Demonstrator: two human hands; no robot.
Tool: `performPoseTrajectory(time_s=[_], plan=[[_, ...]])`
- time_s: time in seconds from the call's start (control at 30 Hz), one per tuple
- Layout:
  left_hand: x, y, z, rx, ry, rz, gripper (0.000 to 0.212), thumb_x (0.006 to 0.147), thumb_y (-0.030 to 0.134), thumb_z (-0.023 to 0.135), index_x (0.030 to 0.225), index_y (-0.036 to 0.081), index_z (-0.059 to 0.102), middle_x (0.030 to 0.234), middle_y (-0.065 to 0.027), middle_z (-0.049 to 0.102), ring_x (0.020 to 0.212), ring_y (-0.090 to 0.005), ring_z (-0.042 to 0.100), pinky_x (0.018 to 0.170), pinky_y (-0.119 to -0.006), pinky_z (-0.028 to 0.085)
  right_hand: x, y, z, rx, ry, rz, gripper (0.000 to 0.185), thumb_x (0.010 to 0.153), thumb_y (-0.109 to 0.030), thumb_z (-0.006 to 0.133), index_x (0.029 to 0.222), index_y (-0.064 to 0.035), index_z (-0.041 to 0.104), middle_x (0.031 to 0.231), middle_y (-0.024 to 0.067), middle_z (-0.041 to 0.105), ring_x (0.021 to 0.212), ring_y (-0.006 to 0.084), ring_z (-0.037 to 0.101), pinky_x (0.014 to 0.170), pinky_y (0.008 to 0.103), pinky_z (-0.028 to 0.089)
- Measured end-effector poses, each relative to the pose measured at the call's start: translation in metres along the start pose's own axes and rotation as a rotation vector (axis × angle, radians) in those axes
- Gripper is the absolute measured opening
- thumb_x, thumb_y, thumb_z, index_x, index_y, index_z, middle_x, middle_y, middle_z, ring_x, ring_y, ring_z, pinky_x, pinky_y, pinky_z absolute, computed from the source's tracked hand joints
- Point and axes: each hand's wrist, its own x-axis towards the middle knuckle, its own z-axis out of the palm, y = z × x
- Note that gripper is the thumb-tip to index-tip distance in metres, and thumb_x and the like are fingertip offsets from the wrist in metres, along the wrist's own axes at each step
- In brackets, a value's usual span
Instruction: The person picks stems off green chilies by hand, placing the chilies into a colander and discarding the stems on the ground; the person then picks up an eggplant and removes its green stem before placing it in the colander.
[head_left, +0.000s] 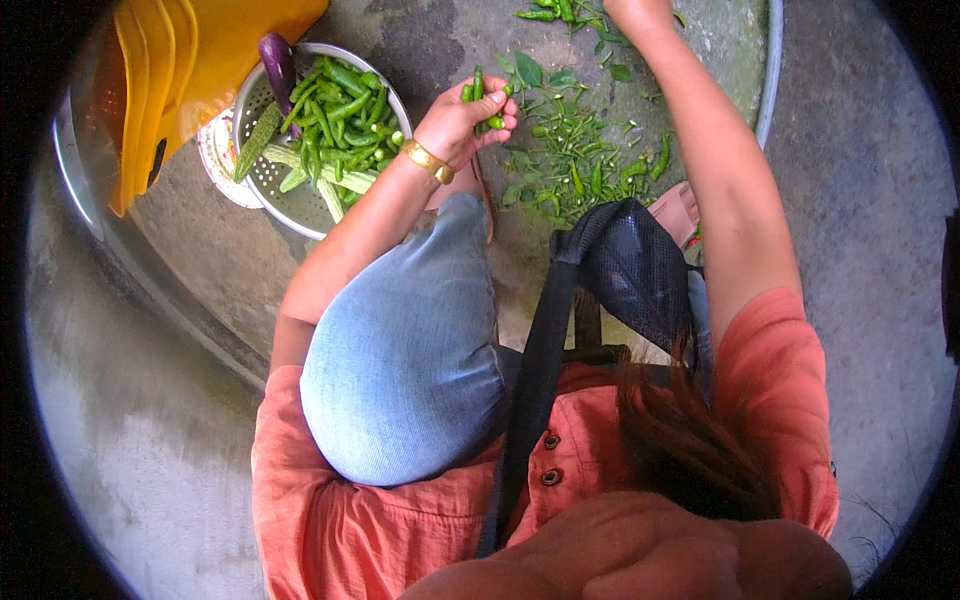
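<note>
Several green chilli peppers (478, 91) are held between the thumb and fingers of my left hand (466, 120), just right of a metal colander (298, 210). In the colander lie more green chillies (349, 109), a purple eggplant (277, 67) and ridged bitter gourds (256, 142). My right hand (641, 11) reaches to the top edge of the picture, beside a few chillies (536, 13) on the floor; its fingers are cut off, so I cannot see what it holds. Chilli stems and leaves (574, 142) lie scattered on the concrete between my feet, with some chillies among them.
A yellow plastic object (217, 52) stands at the upper left, by a curved metal rim (79, 184). Partly under the colander is a patterned dish (221, 169). A grey hose or pipe (770, 67) curves along the right. A black mesh bag (630, 262) hangs before me.
</note>
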Motion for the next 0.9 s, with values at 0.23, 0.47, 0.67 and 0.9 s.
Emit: performPoseTrajectory(time_s=[0.23, 0.47, 0.67, 0.9], plan=[[0.005, 0.002, 0.005, -0.049, -0.026, 0.07, 0.013, 0.091, 0.012, 0.058, 0.103, 0.007, 0.055, 0.089, -0.0009, 0.058, 0.082, -0.0132, 0.059, 0.069, -0.028, 0.053, -0.032, 0.002, -0.003, 0.959, -0.489, 0.497, 0.017, 0.083, -0.019, 0.061, 0.087, -0.0027, 0.062, 0.076, 0.0121, 0.064, 0.068, 0.0273, 0.06, 0.062, 0.0347, 0.047], [0.012, 0.006, 0.015, 0.122, -0.011, 0.208, 0.02, 0.085, 0.011, 0.067, 0.099, 0.005, 0.055, 0.081, -0.0024, 0.059, 0.069, -0.0116, 0.057, 0.06, -0.025, 0.048, -0.094, -0.05, -0.006, 1.554, -0.756, 0.443, 0.016, 0.09, -0.017, 0.061, 0.078, -0.0075, 0.057, 0.066, 0.0008, 0.059, 0.052, 0.005, 0.054, 0.042, 0.0167, 0.039], [0.013, 0.003, 0.009, 0.194, -0.015, 0.248, 0.017, 0.085, 0.014, 0.068, 0.093, 0.004, 0.057, 0.074, -0.0018, 0.059, 0.061, -0.0093, 0.056, 0.053, -0.023, 0.048, -0.108, -0.074, 0.006, 1.096, -0.382, 0.012, 0.017, 0.085, -0.012, 0.064, 0.073, -0.003, 0.057, 0.061, 0.003, 0.057, 0.05, 0.0098, 0.054, 0.043, 0.026, 0.04], [0.007, 0.013, 0.013, 0.184, -0.062, 0.163, 0.011, 0.088, 0.012, 0.063, 0.09, 0.003, 0.056, 0.074, -0.0016, 0.057, 0.064, -0.0107, 0.055, 0.056, -0.025, 0.047, -0.11, -0.082, -0.012, 1.348, -0.494, 0.254, 0.019, 0.086, -0.012, 0.062, 0.072, -0.0027, 0.055, 0.059, 0.0008, 0.051, 0.049, 0.0075, 0.046, 0.04, 0.0248, 0.033]])
